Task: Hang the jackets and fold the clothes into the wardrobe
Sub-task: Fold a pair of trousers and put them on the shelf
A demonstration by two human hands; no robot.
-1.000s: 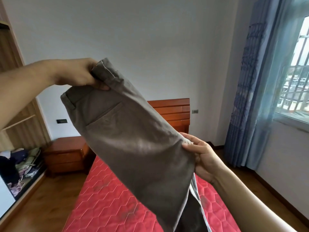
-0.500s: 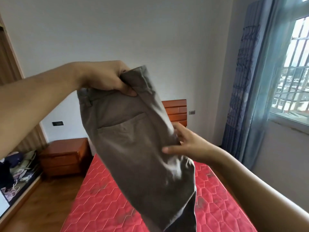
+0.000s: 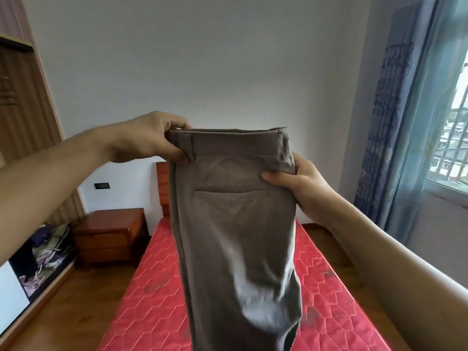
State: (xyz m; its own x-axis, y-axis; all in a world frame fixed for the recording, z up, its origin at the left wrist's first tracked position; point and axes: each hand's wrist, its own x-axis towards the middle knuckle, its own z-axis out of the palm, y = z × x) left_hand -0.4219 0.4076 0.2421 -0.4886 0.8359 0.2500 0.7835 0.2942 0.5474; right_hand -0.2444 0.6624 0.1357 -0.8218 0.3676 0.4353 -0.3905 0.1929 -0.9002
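A pair of grey-brown trousers (image 3: 235,236) hangs upright in front of me, waistband level at the top, a back pocket facing me. My left hand (image 3: 152,138) pinches the left end of the waistband. My right hand (image 3: 301,183) grips the right end, thumb across the cloth below the band. The legs drop out of the bottom of the view over the red mattress (image 3: 152,312). The wardrobe (image 3: 22,110) stands at the far left, with a heap of clothes (image 3: 43,252) in its lower opening.
A wooden bedside cabinet (image 3: 111,236) sits left of the bed, by the red-brown headboard (image 3: 162,188). Blue curtains (image 3: 390,122) and a window (image 3: 455,127) fill the right side. Wooden floor (image 3: 65,310) runs between bed and wardrobe.
The trousers swung from a slant to hanging straight with the waistband level. My right hand moved from the middle of the cloth up to the right end of the waistband.
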